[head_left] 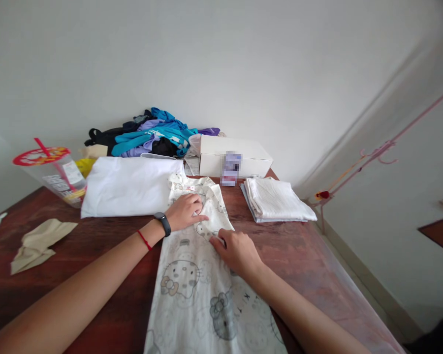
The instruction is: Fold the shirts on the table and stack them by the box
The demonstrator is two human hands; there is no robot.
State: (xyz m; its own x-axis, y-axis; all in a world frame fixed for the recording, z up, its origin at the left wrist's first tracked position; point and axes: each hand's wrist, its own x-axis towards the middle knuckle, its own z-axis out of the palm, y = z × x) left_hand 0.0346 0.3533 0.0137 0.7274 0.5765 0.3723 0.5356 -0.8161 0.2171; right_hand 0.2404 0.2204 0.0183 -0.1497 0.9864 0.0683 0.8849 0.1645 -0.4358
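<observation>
A white pyjama shirt (190, 305) with a printed cat-face pattern lies in a long narrow strip, running from the middle of the table toward me. Its collar end points to the wall. My left hand (186, 211) rests on the cloth just below the collar, thumb stretched out to the right, fingers lying on the fabric. At the strip's right edge, my right hand (239, 250) has its fingers curled, with thumb and forefinger closed at the cloth. Some of the right fingertips are hidden under that hand.
On the dark wooden table (107, 295) are folded white cloth (129, 187), a stack of folded garments (276, 199), a white box (239, 152), piled clothes (155, 132), a tall plastic cup with straw (59, 177) and a beige cloth scrap (42, 243). A pink cord (406, 130) hangs right.
</observation>
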